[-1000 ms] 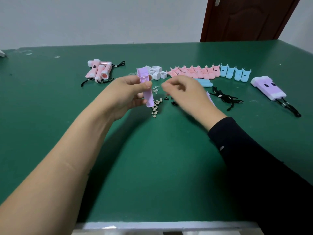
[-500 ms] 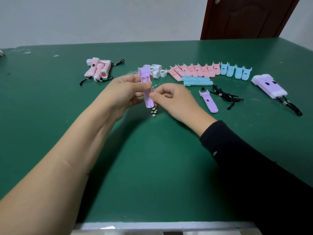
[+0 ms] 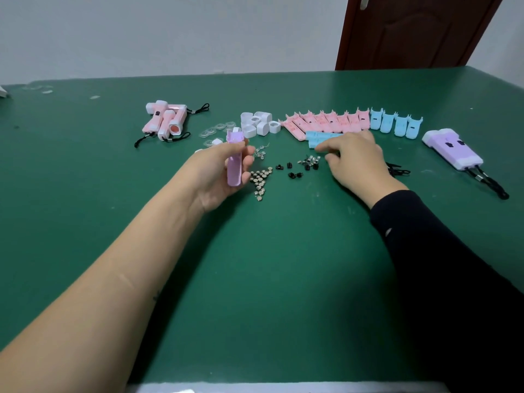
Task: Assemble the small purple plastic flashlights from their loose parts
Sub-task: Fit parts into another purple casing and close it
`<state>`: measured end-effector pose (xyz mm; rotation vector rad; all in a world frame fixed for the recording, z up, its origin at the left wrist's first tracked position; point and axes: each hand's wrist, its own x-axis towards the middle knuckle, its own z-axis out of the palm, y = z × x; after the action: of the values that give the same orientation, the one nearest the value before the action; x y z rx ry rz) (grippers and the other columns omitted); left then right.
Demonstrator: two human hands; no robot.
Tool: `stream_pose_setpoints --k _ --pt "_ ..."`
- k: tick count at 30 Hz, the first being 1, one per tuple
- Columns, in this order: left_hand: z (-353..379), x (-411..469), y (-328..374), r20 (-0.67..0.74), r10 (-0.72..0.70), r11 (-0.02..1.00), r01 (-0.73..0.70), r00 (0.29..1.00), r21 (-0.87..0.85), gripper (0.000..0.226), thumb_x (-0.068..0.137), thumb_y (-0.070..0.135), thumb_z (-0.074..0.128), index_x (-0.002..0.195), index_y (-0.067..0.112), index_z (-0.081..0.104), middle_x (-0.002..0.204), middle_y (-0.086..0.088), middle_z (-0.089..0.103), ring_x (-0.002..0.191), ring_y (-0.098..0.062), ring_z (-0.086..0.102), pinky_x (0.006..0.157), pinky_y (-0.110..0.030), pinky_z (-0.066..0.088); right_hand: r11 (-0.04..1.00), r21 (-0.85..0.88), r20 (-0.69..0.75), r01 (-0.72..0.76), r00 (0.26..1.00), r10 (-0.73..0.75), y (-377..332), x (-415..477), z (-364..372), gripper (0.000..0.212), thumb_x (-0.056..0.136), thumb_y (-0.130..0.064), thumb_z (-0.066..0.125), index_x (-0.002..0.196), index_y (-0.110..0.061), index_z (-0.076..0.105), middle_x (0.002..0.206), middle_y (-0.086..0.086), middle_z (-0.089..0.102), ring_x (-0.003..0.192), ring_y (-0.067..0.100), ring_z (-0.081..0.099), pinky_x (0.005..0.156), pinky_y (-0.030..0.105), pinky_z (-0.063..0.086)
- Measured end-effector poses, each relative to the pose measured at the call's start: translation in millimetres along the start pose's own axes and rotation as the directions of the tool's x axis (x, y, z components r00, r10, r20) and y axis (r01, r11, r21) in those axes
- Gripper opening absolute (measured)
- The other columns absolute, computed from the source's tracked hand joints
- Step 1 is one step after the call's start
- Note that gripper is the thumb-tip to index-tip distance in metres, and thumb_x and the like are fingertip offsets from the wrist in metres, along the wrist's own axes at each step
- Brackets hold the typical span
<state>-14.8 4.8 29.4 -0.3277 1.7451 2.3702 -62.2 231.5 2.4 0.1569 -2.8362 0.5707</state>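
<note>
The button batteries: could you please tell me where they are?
Head view: the button batteries lie mid-table, just right of the purple shell in the left hand.

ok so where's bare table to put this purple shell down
Widest bare table is nearest you, between the bare forearm and black sleeve, below the coin batteries. Also free: left of the pink flashlights. Crowded: from batteries to black clips.
</note>
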Motion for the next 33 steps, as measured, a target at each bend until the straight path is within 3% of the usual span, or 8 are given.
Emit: stream_pose_setpoints --k 4,11,20,23,25,27,29,33 --pt "1 1 -1 -0.012 -0.028 1.0 0.027 1.0 -0.013 0.012 0.1 0.014 0.05 0.094 0.014 0.061 0.079 0.005 0.066 0.061 -0.003 0.06 0.052 -0.018 0.05 0.99 -0.135 0.005 0.045 0.999 -0.045 -4 1 0 0.024 0.097 -0.028 0.052 0.112 -0.033 0.07 0.111 0.001 0.064 0.118 0.028 0.038 0.09 0.04 0.032" --pt "2 1 -3 0.01 -0.053 0.999 0.053 0.999 -0.001 0.017 0.1 0.013 0.048 0.089 0.013 0.061 0.077 0.004 0.064 0.061 -0.004 0.059 0.053 -0.019 0.05 0.994 -0.108 0.012 0.034 0.999 -0.033 -6 0 1 0.024 0.097 -0.027 0.052 0.113 -0.032 0.069 0.111 -0.001 0.063 0.121 0.027 0.037 0.091 0.04 0.032" --pt "4 -1 -4 0.024 -0.05 0.998 0.051 0.998 -0.022 0.014 0.1 0.012 0.048 0.093 0.012 0.06 0.075 0.004 0.065 0.058 -0.004 0.059 0.051 -0.019 0.05 0.993 -0.115 -0.009 0.007 1.0 -0.008 -8 0 4 0.018 0.097 -0.022 0.049 0.087 -0.021 0.064 0.101 -0.003 0.063 0.113 0.026 0.042 0.086 0.038 0.032" --pt "6 -2 -4 0.038 -0.043 0.998 0.044 0.998 -0.042 0.014 0.1 0.012 0.049 0.092 0.011 0.06 0.075 0.003 0.064 0.057 -0.004 0.059 0.05 -0.019 0.05 0.973 0.231 -0.085 0.01 0.996 0.01 -13 0 -1 0.014 0.098 -0.02 0.048 0.09 -0.019 0.059 0.093 -0.006 0.061 0.095 0.016 0.053 0.081 0.023 0.041" --pt "7 -3 -3 0.051 -0.024 0.999 0.026 0.998 -0.043 0.014 0.099 0.011 0.049 0.091 0.011 0.06 0.076 0.003 0.063 0.056 -0.003 0.057 0.051 -0.017 0.049 0.776 0.629 -0.036 -0.036 0.996 0.076 -24 -4 -9 0.013 0.096 -0.019 0.052 0.086 -0.021 0.06 0.088 -0.009 0.065 0.072 0.0 0.056 0.061 0.008 0.04" --pt "9 -5 -3 0.061 0.009 1.0 -0.007 0.998 -0.025 0.013 0.098 0.01 0.05 0.09 0.011 0.06 0.075 0.004 0.061 0.057 -0.003 0.056 0.051 -0.017 0.048 0.475 0.868 0.131 -0.147 0.989 0.066 -37 -10 -14 0.014 0.097 -0.019 0.055 0.085 -0.021 0.062 0.084 -0.009 0.068 0.062 0.0 0.055 0.055 0.013 0.04" --pt "12 -7 -3 0.062 0.061 0.998 -0.061 0.996 0.004 0.007 0.096 0.007 0.054 0.094 0.009 0.06 0.074 0.003 0.059 0.058 -0.004 0.054 0.051 -0.016 0.046 0.248 0.936 0.261 -0.25 0.965 -0.014 -49 -15 -15 0.014 0.097 -0.017 0.055 0.085 -0.018 0.063 0.08 -0.007 0.068 0.06 0.003 0.055 0.054 0.017 0.042" --pt "18 -12 -2 0.081 0.177 0.984 -0.178 0.981 0.007 0.02 0.092 0.004 0.06 0.111 0.007 0.053 0.075 0.001 0.054 0.059 -0.006 0.05 0.05 -0.016 0.042 0.094 0.934 0.353 -0.345 0.93 -0.1 -66 -23 -14 0.011 0.096 -0.016 0.055 0.088 -0.015 0.062 0.07 -0.007 0.065 0.058 0.005 0.054 0.055 0.019 0.044"
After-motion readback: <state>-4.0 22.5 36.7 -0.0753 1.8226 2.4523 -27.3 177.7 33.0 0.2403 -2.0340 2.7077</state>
